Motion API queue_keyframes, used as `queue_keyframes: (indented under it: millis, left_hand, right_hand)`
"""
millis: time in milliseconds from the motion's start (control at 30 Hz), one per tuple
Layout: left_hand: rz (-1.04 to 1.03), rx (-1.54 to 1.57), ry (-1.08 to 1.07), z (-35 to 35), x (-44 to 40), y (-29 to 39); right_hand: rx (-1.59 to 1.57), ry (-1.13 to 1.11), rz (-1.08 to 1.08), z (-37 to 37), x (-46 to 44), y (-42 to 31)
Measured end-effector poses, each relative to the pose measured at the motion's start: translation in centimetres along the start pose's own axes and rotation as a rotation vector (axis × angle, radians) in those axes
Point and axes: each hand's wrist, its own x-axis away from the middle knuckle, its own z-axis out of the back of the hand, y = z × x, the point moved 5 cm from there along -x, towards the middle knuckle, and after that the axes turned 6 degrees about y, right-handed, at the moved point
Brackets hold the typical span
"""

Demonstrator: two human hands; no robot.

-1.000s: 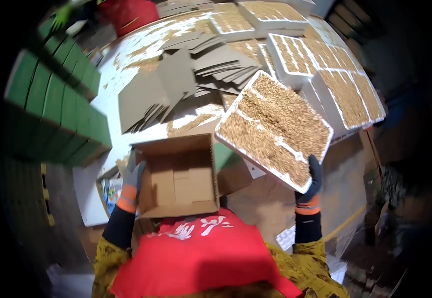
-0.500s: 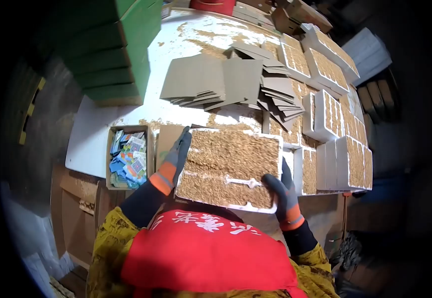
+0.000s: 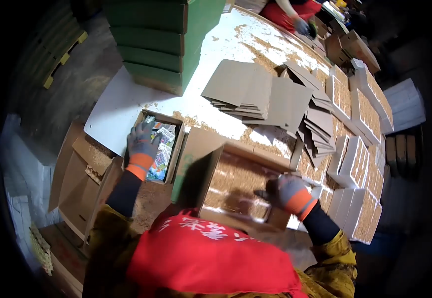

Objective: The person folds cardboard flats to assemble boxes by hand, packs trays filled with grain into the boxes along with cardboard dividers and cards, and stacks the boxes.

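Observation:
My left hand [image 3: 144, 141], in a grey glove with an orange cuff, rests over a small box [image 3: 178, 144] of colourful printed packets [image 3: 164, 149]. Its fingers are extended over the packets, and I see none lifted. A white tray [image 3: 236, 191] filled with tan, crumbly material sits inside an open cardboard box [image 3: 260, 158] in front of me. At that box's right side is my right hand [image 3: 290, 192], gloved alike, thumb apart from the fingers and pointing over the tray. Its fingertips are partly blurred, and nothing shows in its grasp.
Loose grey-brown cardboard sheets [image 3: 275, 94] lie beyond the box. Filled white trays [image 3: 360, 164] are stacked along the right. Green boxes [image 3: 151, 44] stand piled at the back left. An open carton [image 3: 79, 188] is low at left. Another person's gloved hand [image 3: 303, 27] shows far off.
The filled tray, held in both hands before, now lies in the cardboard box. My left hand has moved left to the packets. The right hand stays by the tray; the view has turned.

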Motion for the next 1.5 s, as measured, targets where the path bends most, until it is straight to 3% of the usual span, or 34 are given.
queue_keyframes:
  millis: [33,67,100,133,200,267,333,400,500,600,667,733,800,867,933,967,1000,1033,1067,1133,1167,1200,1233,1267,1333,1433,1500]
  left_hand:
    - [-0.009,-0.048,-0.086,-1.0,-0.5,-0.9]
    - [-0.019,-0.100,-0.171,-2.0,-1.1,-1.6]
    - [-0.006,-0.105,-0.259,-2.7,-1.6,-1.6]
    - [0.013,-0.113,-0.352,-3.5,-1.6,-2.0]
    - [-0.010,-0.124,-0.216,-5.0,-1.1,-3.4]
    - [0.041,-0.122,-0.188,-5.4,-1.2,-4.0]
    - [0.134,-0.024,-0.176,-3.3,-1.5,-3.3]
    - [0.205,0.058,-0.188,-3.4,-1.8,-4.3]
    - [0.326,0.228,-0.243,-4.8,-2.0,-6.2]
    - [0.420,0.541,-0.191,-4.8,-1.4,-7.6]
    - [0.419,0.610,-0.186,-4.2,-0.9,-8.6]
    - [0.455,0.806,-0.203,-2.8,-1.2,-8.2]
    - [0.525,1.179,-0.101,-4.6,-1.1,-10.4]
    - [0.366,1.112,0.179,2.3,-1.3,-4.2]
    - [-0.074,0.951,0.245,10.6,0.2,6.5]
    - [-0.430,0.717,0.157,11.7,1.9,11.3]
    - [-0.777,0.463,0.089,11.9,4.1,15.2]
    - [-0.879,0.399,-0.038,9.9,6.2,17.9]
    - [-0.975,0.326,-0.156,7.3,8.3,19.7]
    - [-0.588,0.815,-0.099,5.8,9.2,18.2]
    - [-0.660,0.724,-0.034,7.5,8.0,17.5]
    - [-0.727,0.634,0.038,9.2,6.9,16.7]
    - [-0.591,0.759,0.083,9.1,6.7,15.3]
    - [-0.450,0.880,0.133,9.0,6.6,14.3]
    - [-0.387,0.855,0.065,8.5,7.1,14.8]
    - [-0.334,1.004,-0.092,4.5,9.1,16.2]
    - [-0.177,1.026,-0.240,2.9,9.6,16.3]
  right_hand:
    - [-0.094,0.270,0.068,0.9,-2.7,1.3]
    - [-0.225,0.327,0.077,3.4,-6.1,2.1]
    - [-0.127,0.632,0.203,3.2,-10.0,3.4]
    - [-0.140,0.432,0.119,2.3,-15.0,4.6]
    - [-0.190,0.520,0.230,-1.6,-25.0,6.3]
    - [0.144,0.347,0.122,-3.7,-29.9,5.4]
    - [0.186,0.289,0.137,-7.9,-33.3,6.4]
    - [0.428,0.141,0.124,-10.0,-34.8,6.6]
    - [0.171,0.132,0.075,-7.9,-32.4,8.7]
    - [-0.603,0.488,0.196,-6.3,-29.1,11.9]
    - [-0.469,0.876,0.210,-0.3,-22.2,10.9]
    - [-0.755,0.992,0.076,2.2,-15.6,12.9]
    - [-1.251,1.103,-0.348,1.3,-7.8,15.3]
    - [-1.211,1.227,-0.393,2.7,0.1,13.4]
    - [-1.348,1.326,-0.486,2.6,6.5,11.7]
    - [-1.231,1.248,-0.506,1.7,9.0,11.3]
    - [-1.193,1.311,-0.555,0.6,10.8,10.0]
    - [-1.153,1.372,-0.605,-0.5,12.7,8.7]
    - [-1.069,1.365,-0.652,-0.9,14.0,7.3]
    - [-1.160,1.288,-0.719,-3.4,15.8,5.2]
    - [-1.303,1.285,-0.711,-4.3,15.5,3.6]
    - [-1.363,1.136,-0.788,-6.1,15.9,2.6]
    - [-1.281,1.137,-0.699,-6.7,15.1,1.2]
    - [-1.152,0.921,-0.723,-7.7,14.6,0.4]
    - [-0.405,0.670,-0.657,-5.9,13.4,-0.7]
    - [-0.288,0.697,-0.518,-3.0,10.3,-1.7]
    - [-0.259,0.433,-0.275,-5.5,6.4,-2.6]
